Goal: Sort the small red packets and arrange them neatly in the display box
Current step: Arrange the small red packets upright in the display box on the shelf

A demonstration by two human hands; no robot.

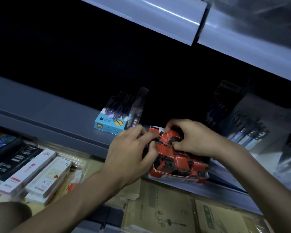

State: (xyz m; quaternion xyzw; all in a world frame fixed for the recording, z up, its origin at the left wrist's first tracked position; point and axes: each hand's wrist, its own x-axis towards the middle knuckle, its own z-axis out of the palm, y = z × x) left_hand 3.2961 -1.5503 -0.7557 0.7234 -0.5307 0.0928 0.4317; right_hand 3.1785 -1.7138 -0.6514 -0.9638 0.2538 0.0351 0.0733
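Since the display box (178, 179) sits at the front edge of the shelf (57, 121) with its low front wall toward me, I can work down into it with both hands. From the head view, the small red packets (181, 161) lie jumbled inside it, tilted every way rather than in rows, so I judge the sorting to be at an early stage. My right hand (193, 138) is curled over the far end of the heap, thumb and forefinger pinching packets on top, probably to turn them square. My left hand (133, 152) comes in at the box's left side, fingers bent and pinching the packets' edge there, which I think also steadies the box. A blue pen box (107, 125) stands near, further back on the same shelf. White boxes (40, 167) lie on the level below.
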